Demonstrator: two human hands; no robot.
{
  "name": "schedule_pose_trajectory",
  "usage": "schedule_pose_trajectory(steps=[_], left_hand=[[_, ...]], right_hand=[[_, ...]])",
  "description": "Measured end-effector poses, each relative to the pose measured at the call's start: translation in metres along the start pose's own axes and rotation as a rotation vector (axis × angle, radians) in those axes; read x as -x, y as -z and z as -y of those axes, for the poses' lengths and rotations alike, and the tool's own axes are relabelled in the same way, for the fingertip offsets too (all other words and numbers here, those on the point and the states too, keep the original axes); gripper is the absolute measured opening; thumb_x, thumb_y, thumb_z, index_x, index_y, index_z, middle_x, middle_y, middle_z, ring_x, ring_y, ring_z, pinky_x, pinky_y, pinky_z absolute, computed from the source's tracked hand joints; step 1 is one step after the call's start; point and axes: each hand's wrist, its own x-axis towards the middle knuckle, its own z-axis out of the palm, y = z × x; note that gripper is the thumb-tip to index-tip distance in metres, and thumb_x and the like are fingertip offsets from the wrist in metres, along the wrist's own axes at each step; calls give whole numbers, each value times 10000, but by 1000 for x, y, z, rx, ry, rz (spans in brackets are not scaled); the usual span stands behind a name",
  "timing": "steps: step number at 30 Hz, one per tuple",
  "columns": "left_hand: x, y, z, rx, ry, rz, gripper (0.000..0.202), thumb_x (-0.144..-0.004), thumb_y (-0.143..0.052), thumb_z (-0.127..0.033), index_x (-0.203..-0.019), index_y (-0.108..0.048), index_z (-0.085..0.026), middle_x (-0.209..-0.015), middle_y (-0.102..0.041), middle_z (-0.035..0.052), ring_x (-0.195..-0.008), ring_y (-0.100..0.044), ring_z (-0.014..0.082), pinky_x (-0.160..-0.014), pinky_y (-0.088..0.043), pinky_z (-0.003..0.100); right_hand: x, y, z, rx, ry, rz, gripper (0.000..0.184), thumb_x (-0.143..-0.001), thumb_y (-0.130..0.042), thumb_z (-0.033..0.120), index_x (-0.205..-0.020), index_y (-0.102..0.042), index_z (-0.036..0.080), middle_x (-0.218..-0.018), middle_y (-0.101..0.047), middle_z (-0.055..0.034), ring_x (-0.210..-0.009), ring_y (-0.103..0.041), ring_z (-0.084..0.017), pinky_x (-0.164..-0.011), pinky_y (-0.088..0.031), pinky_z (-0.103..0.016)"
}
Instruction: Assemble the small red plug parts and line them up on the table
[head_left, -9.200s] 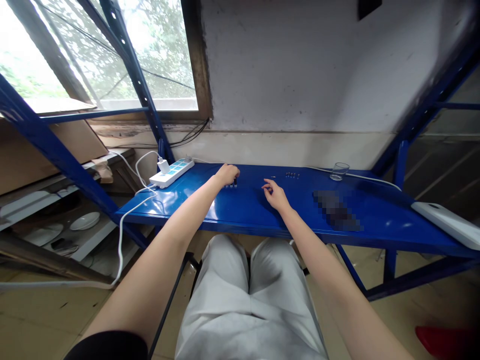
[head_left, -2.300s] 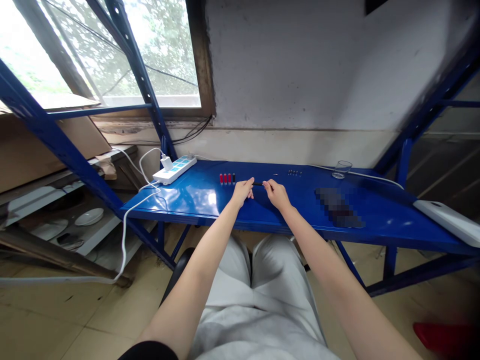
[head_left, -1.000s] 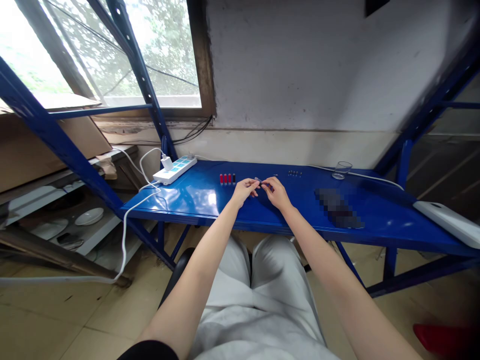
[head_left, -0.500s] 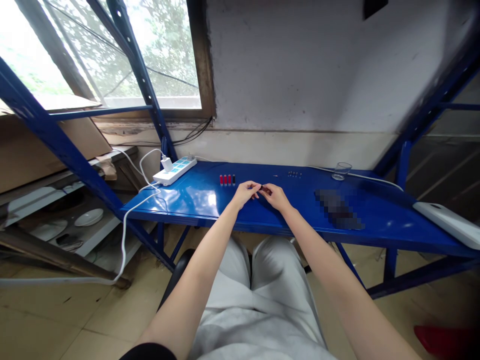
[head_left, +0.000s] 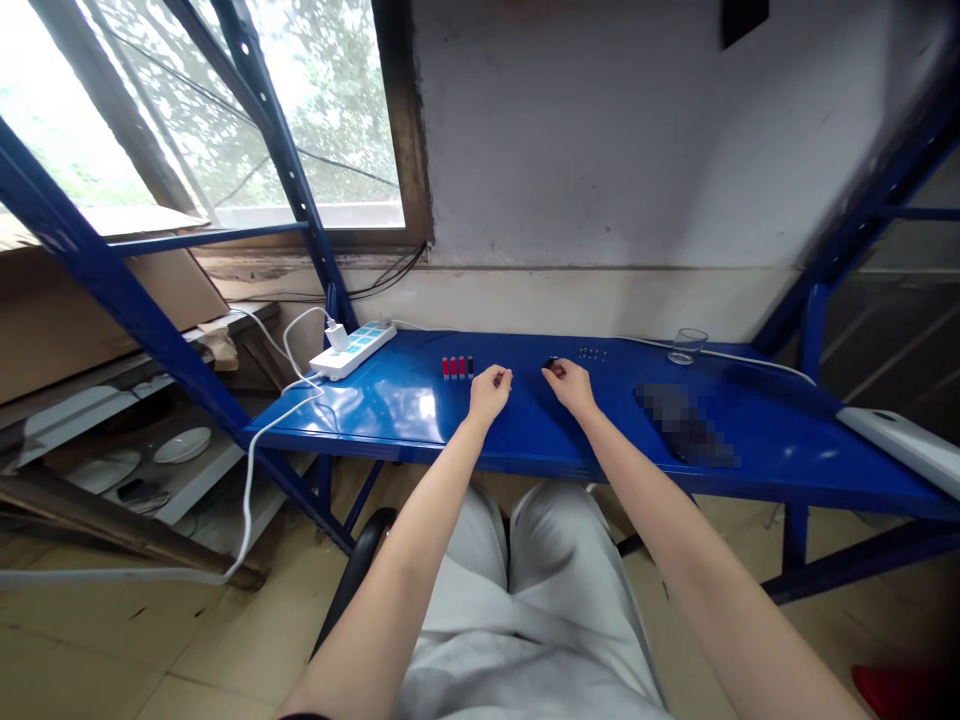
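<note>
My left hand [head_left: 490,392] hovers over the blue table with its fingers closed in a pinch; a dark bit shows at the fingertips, too small to name. Farther right, my right hand [head_left: 571,386] reaches down to the tabletop, thumb and fingers pinched together. A small dark piece [head_left: 552,361] shows at its fingertips, its kind unclear. Left of my left hand stands a row of small red cylinders [head_left: 453,368] with silvery ends, and a black cylinder [head_left: 471,367] at the right end. Several tiny metallic pieces [head_left: 592,354] lie just beyond my right hand.
The blue table [head_left: 375,425] carries a white power strip [head_left: 352,350] with cables at left. A clear glass [head_left: 687,346] stands at back right. A blurred-out dark object [head_left: 684,425] lies right of my hands, and a white device [head_left: 904,445] at the right edge.
My hands, which were together at the fingertips, have parted. The right one has moved right and away from me, to where a tiny piece lay on the table; the left stays near its place.
</note>
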Motion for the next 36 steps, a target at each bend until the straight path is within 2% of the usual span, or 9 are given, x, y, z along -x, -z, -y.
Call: schedule_pose_trajectory(steps=[4,7,15,21,28,33,36], left_hand=[[1,0,1,-76,-10,-35,229,-818,-459,-346,-709,-564,-175,-602,-579,-6,-519,-533,90,-531,-414,208],[0,0,2,-92,6,-45,242,-820,-453,-351,-696,-565,-176,-598,-586,-2,-540,-547,99,-540,-418,212],[0,-1,2,-118,11,-34,252,-820,-445,-349,-670,-555,-180,-580,-580,-7,-533,-543,99,-544,-420,214],[0,-1,4,-120,9,-24,259,-820,-442,-360,-672,-554,-179,-587,-581,-5,-526,-537,98,-543,-414,217],[1,0,2,-105,18,-23,254,-814,-452,-357,-664,-554,-179,-576,-571,-3,-520,-529,103,-531,-408,220],[1,0,1,-93,19,-21,252,-815,-456,-353,-661,-555,-178,-579,-573,-2,-523,-533,103,-531,-409,220],[1,0,2,-94,16,-17,249,-815,-456,-355,-668,-554,-178,-582,-573,-1,-518,-530,102,-529,-408,219]], right_hand=[[-26,2,-11,95,-143,34,181,-750,-563,320,-738,-606,145,-683,-625,-63,-637,-560,-167,-585,-408,-257],[-38,-1,-18,172,-145,108,163,-747,-578,301,-760,-619,144,-708,-633,-67,-634,-561,-159,-573,-404,-247],[-46,-12,-17,274,-230,278,193,-768,-577,320,-855,-631,157,-784,-642,-82,-667,-586,-179,-561,-416,-253],[-52,-16,-24,283,-256,295,184,-765,-591,318,-845,-622,155,-797,-646,-92,-706,-597,-178,-595,-433,-249],[-60,-20,-38,221,-222,278,26,-694,-617,137,-716,-604,143,-715,-635,-93,-713,-615,-205,-639,-461,-290],[-61,-19,-35,202,-229,280,87,-650,-636,113,-625,-569,163,-610,-603,-62,-680,-613,-204,-624,-468,-293],[-62,-14,-30,173,-268,326,122,-624,-653,98,-595,-553,161,-549,-581,-49,-607,-600,-192,-575,-462,-287]])
